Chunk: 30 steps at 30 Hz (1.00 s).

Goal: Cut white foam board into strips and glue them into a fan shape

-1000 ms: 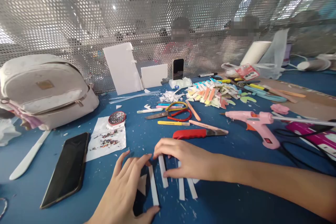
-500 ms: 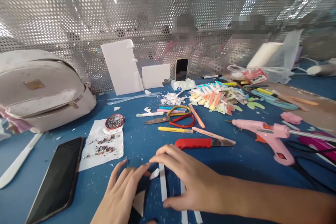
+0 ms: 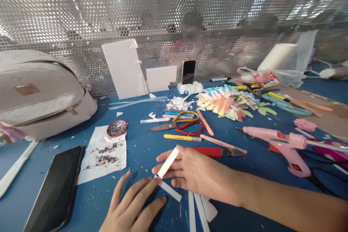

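Note:
My right hand (image 3: 195, 174) is turned partly palm-up, with a short white strip (image 3: 168, 163) tilted up across its fingers. Whether the strip is paper or foam I cannot tell. My left hand (image 3: 136, 203) lies low over the table, fingers spread. Its index fingertip meets the strip's lower end, close to a second white strip (image 3: 171, 191) on the table. More long white strips (image 3: 192, 212) and a rounded white scrap (image 3: 209, 209) lie below my right wrist. Just behind that hand is a red-handled knife (image 3: 209, 151), partly covered.
Scissors (image 3: 163, 127) and a yellow pen (image 3: 179, 137) lie ahead. A pink glue gun (image 3: 285, 145) sits right, its cord trailing. Left are a dark phone (image 3: 54, 188), a paper sheet with beads (image 3: 95, 152) and a backpack (image 3: 46, 98). Coloured strips (image 3: 228, 101) are piled behind.
My right hand has turned from palm-down to partly palm-up, lifting a white strip off the table. My left hand has shifted slightly right, its thumb now spread out.

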Each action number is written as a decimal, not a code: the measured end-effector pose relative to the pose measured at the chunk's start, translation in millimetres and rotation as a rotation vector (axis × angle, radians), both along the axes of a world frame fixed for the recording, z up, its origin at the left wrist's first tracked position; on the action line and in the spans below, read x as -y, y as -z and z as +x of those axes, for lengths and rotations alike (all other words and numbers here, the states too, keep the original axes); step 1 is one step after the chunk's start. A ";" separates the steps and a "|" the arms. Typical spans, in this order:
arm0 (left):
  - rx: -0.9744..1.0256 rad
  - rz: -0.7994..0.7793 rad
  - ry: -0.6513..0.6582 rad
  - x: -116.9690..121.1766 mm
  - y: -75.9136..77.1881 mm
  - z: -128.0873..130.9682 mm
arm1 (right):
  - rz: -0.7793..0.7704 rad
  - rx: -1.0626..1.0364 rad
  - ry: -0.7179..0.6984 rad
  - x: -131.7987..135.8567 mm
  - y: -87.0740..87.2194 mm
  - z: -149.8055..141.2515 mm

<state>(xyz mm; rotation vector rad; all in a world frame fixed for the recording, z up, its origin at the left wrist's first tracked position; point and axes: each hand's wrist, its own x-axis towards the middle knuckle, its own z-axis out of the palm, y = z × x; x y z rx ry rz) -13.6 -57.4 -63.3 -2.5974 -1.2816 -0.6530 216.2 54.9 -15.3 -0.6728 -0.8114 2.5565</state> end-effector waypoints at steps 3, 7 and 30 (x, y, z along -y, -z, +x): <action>-0.028 0.026 0.049 -6.6 -2.5 3.3 | -0.069 -0.028 0.007 -3.7 -4.4 1.1; -0.078 0.051 0.174 -20.7 -12.3 6.2 | -0.113 -0.046 0.026 -5.4 -11.4 3.1; 0.080 -0.079 0.257 -23.6 -34.5 7.7 | 0.215 0.023 -0.003 -10.1 -15.1 12.9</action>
